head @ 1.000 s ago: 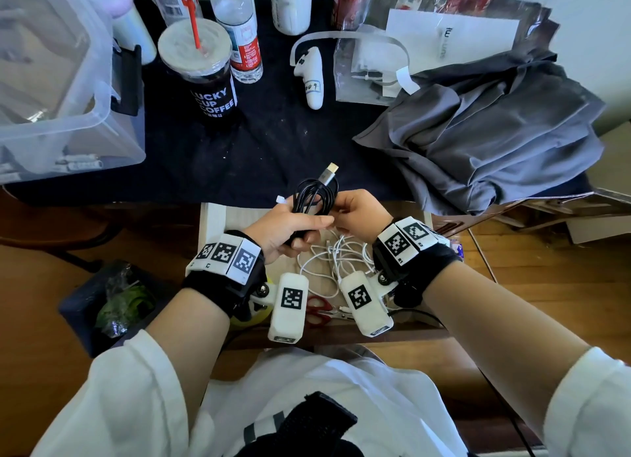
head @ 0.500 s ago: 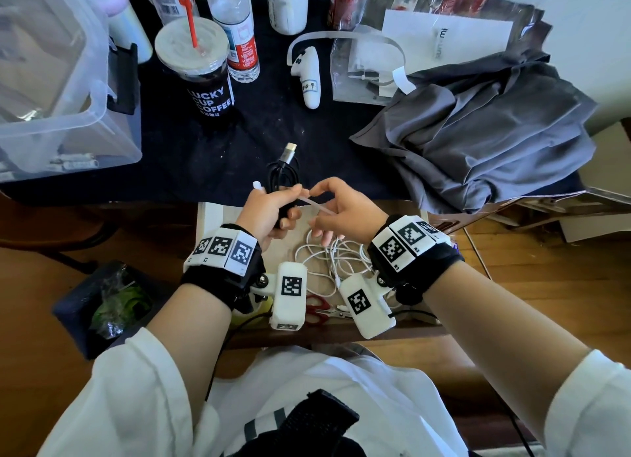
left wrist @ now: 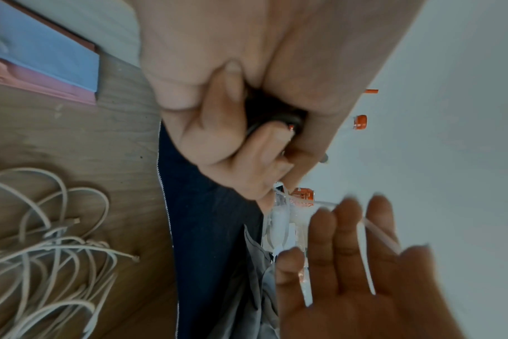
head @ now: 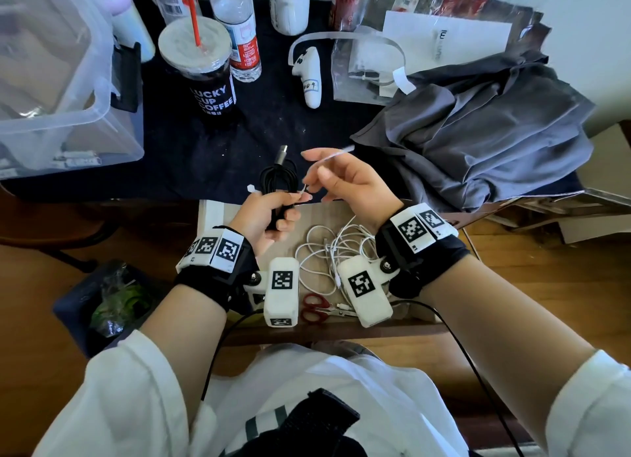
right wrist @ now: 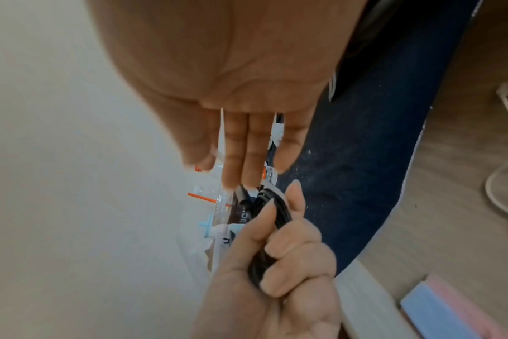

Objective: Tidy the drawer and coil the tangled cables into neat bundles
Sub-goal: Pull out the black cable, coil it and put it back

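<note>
Over the drawer's far edge, left hand clenches the coiled black cable while right hand pinches the zip tie: pull steadily, coil pinched flat.

- Hands: two, the left hand and the right hand.
- Black cable: one, coiled.
- White cable tie: one.
- White cables: one tangled heap; the strand count cannot be told.
- Scissors: one pair, red-handled.
- Coffee cup: one, with a red straw.
- Water bottles: at least one.
- Clear storage box: one.
- Grey cloth: one.
</note>
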`<state>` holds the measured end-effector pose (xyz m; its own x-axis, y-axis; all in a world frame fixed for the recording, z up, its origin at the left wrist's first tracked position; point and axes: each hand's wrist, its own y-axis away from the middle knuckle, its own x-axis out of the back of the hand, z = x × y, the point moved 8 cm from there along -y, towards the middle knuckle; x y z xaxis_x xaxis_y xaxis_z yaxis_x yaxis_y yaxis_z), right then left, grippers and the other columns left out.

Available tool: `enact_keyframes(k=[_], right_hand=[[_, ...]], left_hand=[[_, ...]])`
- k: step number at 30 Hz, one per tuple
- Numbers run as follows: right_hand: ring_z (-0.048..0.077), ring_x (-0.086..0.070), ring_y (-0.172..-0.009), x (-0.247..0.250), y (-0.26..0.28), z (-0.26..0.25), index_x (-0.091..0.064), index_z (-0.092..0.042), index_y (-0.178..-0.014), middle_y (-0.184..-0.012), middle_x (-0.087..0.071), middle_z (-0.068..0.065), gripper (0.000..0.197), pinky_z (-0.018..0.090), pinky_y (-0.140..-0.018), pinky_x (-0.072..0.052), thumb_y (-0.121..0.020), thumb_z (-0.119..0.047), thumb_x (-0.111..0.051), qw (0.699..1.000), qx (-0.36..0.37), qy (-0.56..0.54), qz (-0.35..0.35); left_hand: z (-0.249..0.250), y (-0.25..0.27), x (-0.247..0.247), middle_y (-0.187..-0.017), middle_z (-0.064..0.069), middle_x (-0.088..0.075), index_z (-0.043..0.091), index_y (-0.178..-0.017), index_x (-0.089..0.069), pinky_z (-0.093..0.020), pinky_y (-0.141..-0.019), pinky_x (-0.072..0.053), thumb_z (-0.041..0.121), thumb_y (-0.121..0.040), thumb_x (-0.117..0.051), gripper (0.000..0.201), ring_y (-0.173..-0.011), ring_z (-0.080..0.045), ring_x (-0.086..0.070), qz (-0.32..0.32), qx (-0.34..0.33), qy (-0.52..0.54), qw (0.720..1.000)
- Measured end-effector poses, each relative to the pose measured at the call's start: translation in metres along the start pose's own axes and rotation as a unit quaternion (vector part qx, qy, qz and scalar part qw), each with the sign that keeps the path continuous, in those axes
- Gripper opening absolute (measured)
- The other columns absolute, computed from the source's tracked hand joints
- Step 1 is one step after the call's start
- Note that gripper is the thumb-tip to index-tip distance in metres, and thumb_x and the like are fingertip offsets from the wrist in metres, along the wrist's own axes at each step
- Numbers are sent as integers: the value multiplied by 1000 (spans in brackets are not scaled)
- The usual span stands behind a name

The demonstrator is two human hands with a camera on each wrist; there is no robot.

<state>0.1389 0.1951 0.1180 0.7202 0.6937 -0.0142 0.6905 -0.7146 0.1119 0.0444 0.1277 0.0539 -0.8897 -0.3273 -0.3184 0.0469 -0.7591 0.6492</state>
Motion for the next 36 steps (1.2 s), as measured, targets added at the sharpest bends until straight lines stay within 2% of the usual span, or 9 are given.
enact_keyframes(k=[5, 12, 18, 21, 23, 25, 28, 33, 36], right_hand=[[-1, -47, -77, -5, -2, -15, -54, -27, -73, -80, -51, -11, 25, 11, -77, -37, -91, -18, -39, 989, 68, 130, 19], [-8, -57, -80, 1, 3, -5, -58, -11, -107, -99, -61, 5, 22, 8, -70, -43, -94, -2, -43, 996, 15, 88, -1], [-6, -57, -71, -6, 3, -18, -59, -11, -76, -91, -61, 25, 30, 7, -67, -42, -98, -7, -38, 994, 65, 93, -2], [2, -53, -80, -4, 0, -8, -58, -24, -82, -92, -62, 1, 23, 11, -66, -41, -92, -26, -37, 994, 20, 106, 22], [7, -51, -81, -2, 0, 1, -58, -19, -94, -88, -60, -6, 19, 13, -65, -41, -88, -11, -42, 998, -12, 64, 19], [8, -53, -80, -2, 1, 2, -57, -11, -103, -88, -62, -3, 29, 12, -69, -42, -83, 6, -45, 999, -6, 43, 1], [2, -57, -91, -7, 4, -9, -62, -8, -102, -107, -60, 6, 19, 15, -80, -43, -91, -5, -46, 997, 41, 63, -31], [0, -55, -64, -13, -1, -11, -57, -14, -78, -82, -59, 13, 21, 16, -58, -43, -91, -14, -40, 998, 45, 44, -29], [0, -59, -67, -14, -2, -7, -56, -9, -88, -83, -58, 5, 18, 16, -66, -51, -93, -7, -39, 999, 31, 0, -31]], left_hand=[[-6, 2, -9, -48, 5, -42, 9, -86, -60, -12, -31, -13, 14, -95, -41, 22, -33, -2, -31, -18, 10, 12, 1000], [-6, 5, -11, -49, 7, -39, 13, -83, -57, -12, -30, -10, 20, -95, -40, 22, -33, 0, -30, -27, 17, 97, 995], [-7, 9, -11, -49, 7, -39, 12, -85, -58, -12, -31, -11, 20, -95, -40, 22, -33, -1, -31, -29, 15, 101, 994], [-7, 10, -11, -49, 7, -39, 12, -85, -58, -12, -32, -11, 20, -96, -40, 23, -34, 0, -31, -26, 17, 118, 992], [-6, 10, -10, -49, 6, -39, 11, -85, -57, -12, -31, -11, 20, -96, -39, 23, -34, -1, -31, -25, 17, 131, 991], [-3, 10, -8, -49, 6, -39, 11, -85, -57, -11, -29, -12, 19, -96, -38, 23, -34, 0, -31, -23, 12, 134, 991], [-1, 11, -6, -48, 7, -39, 11, -84, -55, -11, -30, -11, 19, -96, -38, 23, -33, 0, -31, -29, 5, 125, 992], [-2, 11, -9, -50, 6, -39, 13, -80, -56, -12, -31, -10, 20, -95, -43, 21, -34, 0, -31, -30, 3, 104, 994], [-2, 10, -9, -48, 7, -40, 14, -76, -52, -12, -33, -8, 19, -95, -41, 23, -34, 0, -31, -34, 6, 127, 991]])
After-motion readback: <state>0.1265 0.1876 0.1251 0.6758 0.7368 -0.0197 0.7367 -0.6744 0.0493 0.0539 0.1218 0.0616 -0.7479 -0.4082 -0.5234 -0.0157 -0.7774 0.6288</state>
